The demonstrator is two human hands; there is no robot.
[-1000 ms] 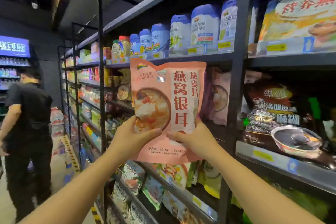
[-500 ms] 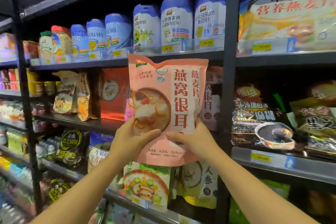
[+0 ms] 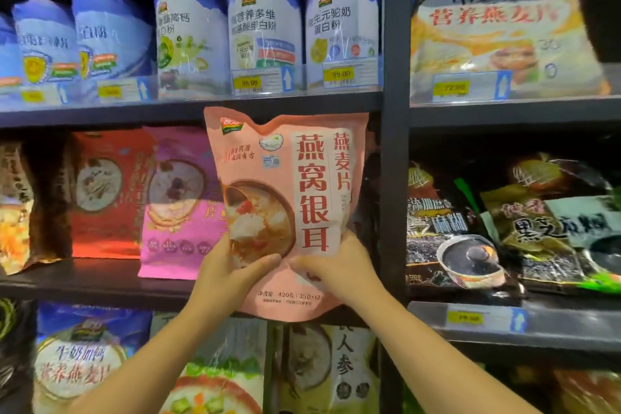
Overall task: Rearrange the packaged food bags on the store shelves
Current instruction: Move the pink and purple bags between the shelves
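Dark metal store shelving [image 3: 389, 158], crowded with packaged bags. Held upright before the middle shelf, beside a magenta pouch [image 3: 174, 205]: salmon-pink plastic oatmeal bag [image 3: 289, 198], pinched low by left hand [image 3: 232, 269] and right hand [image 3: 339, 269], thumbs in front. Best slid in level, base first, label outward.

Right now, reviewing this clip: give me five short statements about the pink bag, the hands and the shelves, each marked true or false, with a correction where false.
1. Both hands grip the pink bag. True: the left hand and right hand hold its lower part.
2. The pink bag is held upside down. False: it is upright, its print reading the right way up.
3. The white-and-blue pouches stand on the shelf above the pink bag. True.
4. The magenta bag is to the right of the pink bag. False: it stands to its left on the middle shelf.
5. The dark sesame bags lie beyond the upright post, to the right. True.
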